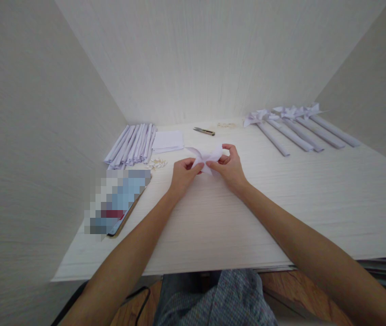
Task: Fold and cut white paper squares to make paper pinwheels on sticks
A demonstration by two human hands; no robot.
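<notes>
No writing, label, brand or number can be read anywhere, and the flat rectangular object [120,201] left of the hands is blurred out.

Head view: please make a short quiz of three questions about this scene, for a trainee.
1. True or false: both hands hold the folded paper.
2. Which lies nearest the rolls at the left? A) scissors B) paper stack C) pinwheels
3. How many pinwheels lie at the right?

Key: 1 true, the left hand and right hand pinch it. 2 B. 3 Four, as far as visible.
</notes>
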